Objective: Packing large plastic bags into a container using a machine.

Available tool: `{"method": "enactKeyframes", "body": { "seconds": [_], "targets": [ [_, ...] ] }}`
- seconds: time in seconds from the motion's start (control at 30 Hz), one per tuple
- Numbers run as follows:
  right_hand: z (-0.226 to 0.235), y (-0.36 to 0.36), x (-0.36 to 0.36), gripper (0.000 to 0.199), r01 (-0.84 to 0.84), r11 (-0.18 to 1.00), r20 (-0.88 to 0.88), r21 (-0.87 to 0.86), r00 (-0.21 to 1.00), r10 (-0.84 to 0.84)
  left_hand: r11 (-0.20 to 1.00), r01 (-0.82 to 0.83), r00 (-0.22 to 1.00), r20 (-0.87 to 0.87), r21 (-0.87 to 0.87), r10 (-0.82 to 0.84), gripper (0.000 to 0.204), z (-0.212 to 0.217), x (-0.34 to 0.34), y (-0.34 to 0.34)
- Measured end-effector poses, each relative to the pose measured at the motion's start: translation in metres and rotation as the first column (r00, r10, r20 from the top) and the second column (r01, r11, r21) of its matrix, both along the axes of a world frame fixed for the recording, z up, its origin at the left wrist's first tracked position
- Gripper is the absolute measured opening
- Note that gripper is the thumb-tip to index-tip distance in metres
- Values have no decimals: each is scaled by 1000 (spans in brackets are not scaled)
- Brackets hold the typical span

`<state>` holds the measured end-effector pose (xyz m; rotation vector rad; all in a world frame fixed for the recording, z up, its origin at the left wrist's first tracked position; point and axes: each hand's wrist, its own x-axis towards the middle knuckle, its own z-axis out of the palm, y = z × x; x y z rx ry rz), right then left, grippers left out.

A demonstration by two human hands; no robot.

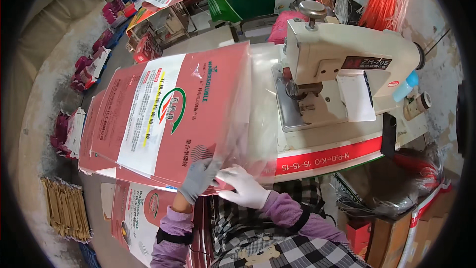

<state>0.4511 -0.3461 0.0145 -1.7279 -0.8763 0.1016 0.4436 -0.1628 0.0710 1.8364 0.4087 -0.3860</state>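
Note:
A stack of flat red and white printed plastic bags (198, 79) lies in front of me on the table, with clear film showing along its right side. At its near right corner my left hand (198, 179), in a grey glove, has its fingers over the top bag's edge; the thumb is hidden. Right beside it, my right hand (244, 186) in a white glove pinches the same edge. To the right stands a cream sewing machine (342, 64) with a metal base plate (292, 104), apart from both hands.
A red-banded table edge (332, 158) runs below the machine. More printed bags (136, 218) lie low at the left. Bundles of bags (67, 208) line the left wall. Red string (386, 0) hangs behind the machine, and a cardboard box (389, 238) stands low at the right.

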Motion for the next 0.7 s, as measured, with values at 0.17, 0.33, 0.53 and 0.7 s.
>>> {"method": "enactKeyframes", "body": {
  "seconds": [0.17,0.33,0.53,0.7],
  "targets": [
    [-19,5,13,28,-538,807,-285,242,756,589,721,277,921,37,635,-387,28,28,-46,15],
    [-2,38,16,24,-293,898,375,-330,832,409,415,188,975,-120,890,-185,31,83,-151,23],
    [15,-43,105,57,715,676,-428,179,675,-601,308,23,963,62,951,-263,53,91,-202,34],
    [33,-46,99,46,870,439,163,225,411,-897,512,-293,915,392,808,-95,30,65,-193,48]
  ]
}}
